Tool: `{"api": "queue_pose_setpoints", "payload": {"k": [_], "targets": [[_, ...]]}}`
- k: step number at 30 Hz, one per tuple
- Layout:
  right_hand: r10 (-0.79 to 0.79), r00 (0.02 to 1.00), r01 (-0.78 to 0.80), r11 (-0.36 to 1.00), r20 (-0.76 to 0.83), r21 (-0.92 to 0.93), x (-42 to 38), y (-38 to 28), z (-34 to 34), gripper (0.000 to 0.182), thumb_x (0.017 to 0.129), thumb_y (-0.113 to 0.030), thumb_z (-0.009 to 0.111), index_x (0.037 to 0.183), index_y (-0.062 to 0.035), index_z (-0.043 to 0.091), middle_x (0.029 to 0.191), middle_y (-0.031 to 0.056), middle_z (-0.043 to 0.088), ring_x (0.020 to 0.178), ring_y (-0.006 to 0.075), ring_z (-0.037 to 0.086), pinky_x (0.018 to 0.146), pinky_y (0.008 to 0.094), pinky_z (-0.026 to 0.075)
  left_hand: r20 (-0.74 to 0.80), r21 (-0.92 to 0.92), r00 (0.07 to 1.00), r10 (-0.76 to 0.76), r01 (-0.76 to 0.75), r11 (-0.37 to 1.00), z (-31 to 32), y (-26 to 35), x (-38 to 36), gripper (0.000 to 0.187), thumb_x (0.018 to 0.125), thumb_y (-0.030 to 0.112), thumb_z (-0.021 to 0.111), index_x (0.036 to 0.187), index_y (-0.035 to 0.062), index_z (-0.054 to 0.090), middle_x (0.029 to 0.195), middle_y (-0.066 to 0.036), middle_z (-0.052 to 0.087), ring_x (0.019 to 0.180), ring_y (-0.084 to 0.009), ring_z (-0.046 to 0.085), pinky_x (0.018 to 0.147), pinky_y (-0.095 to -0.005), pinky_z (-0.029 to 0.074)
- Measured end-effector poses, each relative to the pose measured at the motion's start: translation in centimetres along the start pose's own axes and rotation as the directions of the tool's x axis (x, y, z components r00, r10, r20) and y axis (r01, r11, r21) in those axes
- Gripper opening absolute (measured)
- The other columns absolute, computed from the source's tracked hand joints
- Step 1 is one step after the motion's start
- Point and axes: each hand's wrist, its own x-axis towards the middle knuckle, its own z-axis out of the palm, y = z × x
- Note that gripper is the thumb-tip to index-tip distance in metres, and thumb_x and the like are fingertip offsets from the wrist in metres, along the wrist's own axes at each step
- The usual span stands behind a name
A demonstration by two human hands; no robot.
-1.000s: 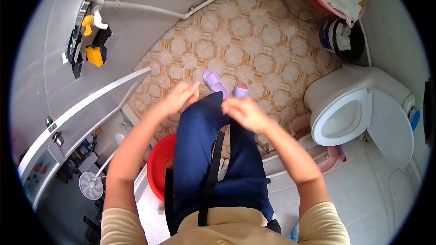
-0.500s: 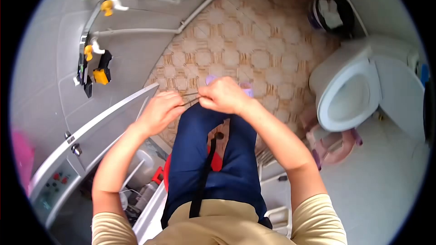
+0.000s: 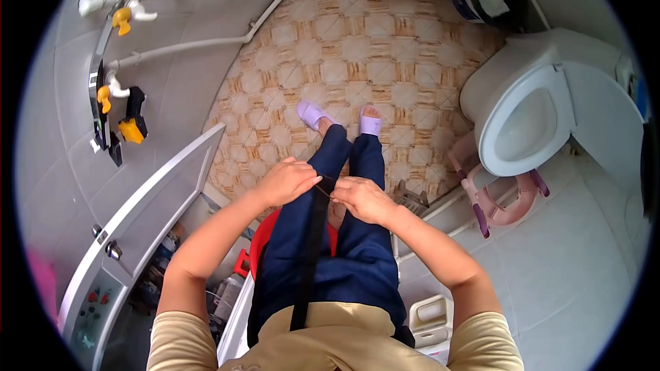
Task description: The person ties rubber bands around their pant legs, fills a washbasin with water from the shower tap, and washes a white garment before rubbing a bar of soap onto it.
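Observation:
Above my thighs, in the head view, a thin dark looped cord [image 3: 324,191] stretches between my two hands; its exact kind is too small to tell. The fingers of my left hand [image 3: 287,182] are closed on one end. My right hand [image 3: 366,199] pinches the other end, thumb and fingers together. Beneath them are my dark blue trousers [image 3: 285,261] and a black strap [image 3: 314,247] hanging from my front. A red seat [image 3: 263,242] shows beside my legs. On my feet are lilac slippers [image 3: 312,114].
A toilet [image 3: 481,139] with raised lid stands at right, near a pink child's toilet seat [image 3: 512,206]. A dark bucket [image 3: 467,3] sits at the far right. Along the left are a white-framed door [image 3: 130,209], pipes [image 3: 189,42] and yellow-handled taps [image 3: 122,22]. Tiles cover the floor [image 3: 309,55].
Both hands have come down and closer to my body, still with the cord between them. My legs are stretched further forward, so both slippers show. The view has shifted slightly.

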Motion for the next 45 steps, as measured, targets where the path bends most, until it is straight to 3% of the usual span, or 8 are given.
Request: {"api": "queue_pose_setpoints", "payload": {"k": [4, 12, 22, 32, 36, 42, 44, 45], "targets": [[-0.033, 0.994, 0.031, 0.999, 0.107, 0.016, 1.5, 1.3, 1.5, 0.012, 0.078, -0.009, 0.057, 0.088, -0.0027, 0.060, 0.075, 0.0138, 0.062, 0.077, 0.0307, 0.061, 0.068, 0.0387, 0.048, 0.000, -0.004, 0.998, -0.056, 0.056, 0.998, 0.8, -1.9, -1.7, 0.026, 0.091, 0.023, 0.047, 0.076, 0.0047, 0.058, 0.074, -0.009, 0.056, 0.078, -0.0264, 0.055, 0.076, -0.0365, 0.038], [0.152, 0.896, 0.049, 0.900, 0.417, -0.433, 5.8, 5.9, 0.2, 0.020, 0.086, -0.016, 0.048, 0.104, -0.0108, 0.054, 0.075, 0.0139, 0.059, 0.075, 0.0319, 0.061, 0.065, 0.0400, 0.049, -0.162, -0.060, 0.966, -0.201, 0.194, 0.979, 2.7, -6.2, -0.1, 0.027, 0.091, 0.025, 0.046, 0.079, 0.0039, 0.059, 0.080, -0.011, 0.060, 0.083, -0.0280, 0.056, 0.079, -0.0382, 0.040], [0.085, 0.877, 0.187, 0.847, 0.473, -0.498, 11.9, 8.5, -3.0, 0.026, 0.076, -0.016, 0.055, 0.101, -0.0087, 0.059, 0.080, 0.0145, 0.062, 0.080, 0.0319, 0.061, 0.072, 0.0403, 0.049, -0.398, 0.006, 0.900, -0.177, 0.196, 0.981, 2.4, -10.0, 1.1, 0.020, 0.088, 0.021, 0.048, 0.081, 0.0032, 0.054, 0.083, -0.014, 0.058, 0.086, -0.0327, 0.055, 0.074, -0.0418, 0.045], [0.388, 0.792, -0.007, 0.778, 0.471, -0.628, 11.8, 9.7, -0.1, 0.024, 0.077, -0.024, 0.058, 0.094, -0.0091, 0.065, 0.086, 0.0158, 0.065, 0.086, 0.0318, 0.062, 0.077, 0.0404, 0.049, -0.144, -0.109, 0.897, -0.419, 0.406, 0.907, 5.9, -11.8, 1.1, 0.020, 0.085, 0.024, 0.046, 0.094, 0.0064, 0.051, 0.096, -0.012, 0.057, 0.096, -0.0308, 0.053, 0.082, -0.0412, 0.043], [0.482, 0.768, -0.185, 0.797, 0.421, -0.575, 9.1, 10.2, 0.0, 0.024, 0.078, -0.026, 0.057, 0.094, -0.0103, 0.065, 0.087, 0.0162, 0.065, 0.087, 0.0333, 0.061, 0.077, 0.0411, 0.048, -0.213, -0.425, 0.920, -0.330, 0.216, 0.879, 9.4, -9.4, -1.2, 0.012, 0.085, 0.016, 0.049, 0.086, 0.0042, 0.052, 0.085, -0.011, 0.058, 0.082, -0.0278, 0.056, 0.070, -0.0360, 0.044], [0.499, 0.821, -0.373, 0.837, 0.277, -0.400, 2.1, 12.8, 3.6, 0.022, 0.081, -0.025, 0.056, 0.077, -0.0046, 0.062, 0.074, 0.0130, 0.065, 0.074, 0.0295, 0.063, 0.069, 0.0391, 0.049, 0.071, -0.896, 0.883, -0.463, 0.261, 0.359, 8.1, 4.5, -13.4, 0.012, 0.086, 0.017, 0.050, 0.085, 0.0045, 0.052, 0.083, -0.010, 0.058, 0.079, -0.0259, 0.057, 0.069, -0.0355, 0.044], [0.707, 0.648, -0.754, 0.544, 0.283, 0.367, -2.0, 16.3, 6.5, 0.021, 0.082, -0.023, 0.057, 0.071, -0.0041, 0.060, 0.061, 0.0041, 0.059, 0.056, 0.0169, 0.056, 0.057, 0.0309, 0.047, 0.117, -0.939, 0.854, -0.507, 0.261, 0.223, 7.6, 5.5, -14.9, 0.012, 0.086, 0.017, 0.050, 0.085, 0.0046, 0.052, 0.082, -0.009, 0.058, 0.079, -0.0253, 0.057, 0.068, -0.0353, 0.044], [0.681, 0.659, -0.740, 0.509, 0.319, 0.440, -3.0, 14.8, 6.3, 0.022, 0.084, -0.023, 0.058, 0.069, -0.0063, 0.059, 0.060, 0.0012, 0.057, 0.054, 0.0118, 0.053, 0.054, 0.0265, 0.045, 0.129, -0.954, 0.839, -0.529, 0.250, 0.164, 7.4, 5.4, -15.1, 0.012, 0.086, 0.017, 0.050, 0.085, 0.0047, 0.052, 0.082, -0.009, 0.058, 0.078, -0.0250, 0.057, 0.068, -0.0353, 0.044]]}}
